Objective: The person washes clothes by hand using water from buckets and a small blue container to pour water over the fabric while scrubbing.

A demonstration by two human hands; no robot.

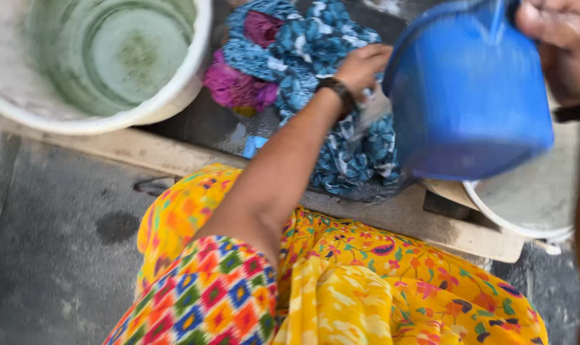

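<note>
- On a wet stone slab (200, 121) edged by a pale kerb: a heap of blue patterned cloth (328, 83), bunched beside a magenta cloth (239, 86).
- Left hand (365, 64), dark band at the wrist, pressed down with fingers closed into the blue folds.
- Right hand (561, 38) closed around the upper edge of a blue plastic mug (468, 96), tilted over the cloth; handle not visible, contents impossible to tell.
- Soaked fabric, by the look of it: soft, limp, probably heavy with water and slippery; best gathered in a fistful at a thick fold rather than at a loose edge.
- Mug rigid and light, likely slick when wet; rim or handle the natural hold.
- Upper left, just beyond the slab, a large white bucket (175, 83) with greenish staining inside.
- Lower right, partly under the mug, a second white tub (526, 204).
- Foreground filled with yellow floral clothing (379, 281), crowding the near edge of the slab.
</note>
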